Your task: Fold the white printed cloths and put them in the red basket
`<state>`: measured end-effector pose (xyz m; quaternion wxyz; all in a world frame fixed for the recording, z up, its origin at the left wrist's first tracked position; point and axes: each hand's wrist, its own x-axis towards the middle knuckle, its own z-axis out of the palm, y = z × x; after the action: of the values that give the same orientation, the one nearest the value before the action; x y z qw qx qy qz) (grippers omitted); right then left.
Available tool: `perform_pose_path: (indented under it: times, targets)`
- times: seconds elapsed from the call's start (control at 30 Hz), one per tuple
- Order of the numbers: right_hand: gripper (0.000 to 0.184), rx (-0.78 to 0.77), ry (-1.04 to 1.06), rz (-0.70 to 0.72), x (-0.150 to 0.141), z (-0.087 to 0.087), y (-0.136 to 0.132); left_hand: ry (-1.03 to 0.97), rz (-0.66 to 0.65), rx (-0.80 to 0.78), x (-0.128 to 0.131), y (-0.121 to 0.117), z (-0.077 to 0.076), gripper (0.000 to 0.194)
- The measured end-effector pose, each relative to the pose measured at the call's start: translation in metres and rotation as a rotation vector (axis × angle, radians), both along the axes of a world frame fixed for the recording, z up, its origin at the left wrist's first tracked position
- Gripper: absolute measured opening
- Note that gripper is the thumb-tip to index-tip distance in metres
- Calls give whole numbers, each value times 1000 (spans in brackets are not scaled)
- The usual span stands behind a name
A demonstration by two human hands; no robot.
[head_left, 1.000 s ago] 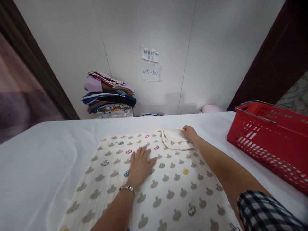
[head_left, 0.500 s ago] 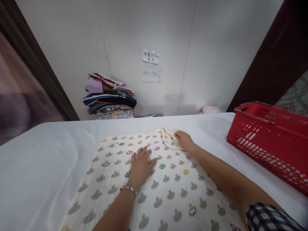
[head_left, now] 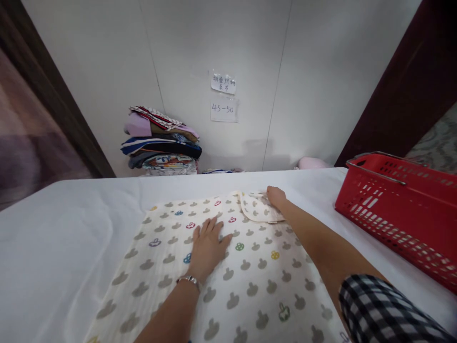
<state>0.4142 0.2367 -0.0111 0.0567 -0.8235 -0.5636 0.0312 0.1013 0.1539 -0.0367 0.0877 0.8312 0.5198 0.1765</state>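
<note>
A cream blanket (head_left: 232, 274) printed with grey mushrooms and a few coloured ones lies spread on the white-covered table. My left hand (head_left: 210, 245) rests flat near its middle, fingers apart, pressing on the fabric and holding nothing. At the far right corner, my right hand (head_left: 276, 196) is closed on the blanket's edge, fingertips partly hidden. Beside that hand, a rounded corner flap (head_left: 260, 209) is turned over on top of the blanket, its trimmed edge showing. The near end of the blanket runs out of view.
A red perforated basket (head_left: 396, 209) with metal handles stands on the table (head_left: 46, 228) at the right. Beyond the far edge rise a stack of folded clothes (head_left: 160, 145) and a pink item (head_left: 312, 163). Paper notes (head_left: 224, 109) hang on the wall.
My right hand has moved slightly right and away from me, drawing the corner flap flatter and wider. My left hand stays in place on the blanket.
</note>
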Motion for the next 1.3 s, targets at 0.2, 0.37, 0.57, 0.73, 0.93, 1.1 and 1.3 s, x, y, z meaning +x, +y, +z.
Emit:
perform_pose_path:
  times: [0.2, 0.37, 0.57, 0.73, 0.93, 1.1, 1.3]
  targets:
    - [25, -8, -24, 25, 5, -8, 3, -4, 4, 6, 0, 1, -3, 49]
    - [20, -24, -16, 38, 10, -9, 8, -10, 7, 13, 0, 2, -4, 50]
    - [26, -19, -7, 39, 12, -11, 14, 13, 4, 10, 0, 2, -4, 51]
    - [24, -94, 18, 92, 19, -5, 13, 12, 8, 15, 0, 2, -4, 51]
    - [19, -166, -6, 112, 14, 2, 10, 20, 3, -3, 0, 1, -1, 51]
    - [26, -212, -11, 159, 14, 9, 14, 20, 1, -5, 0, 1, 0, 51]
    - [18, -146, 5, 148, 23, 12, 22, 21, 5, -4, -1, 2, -3, 52]
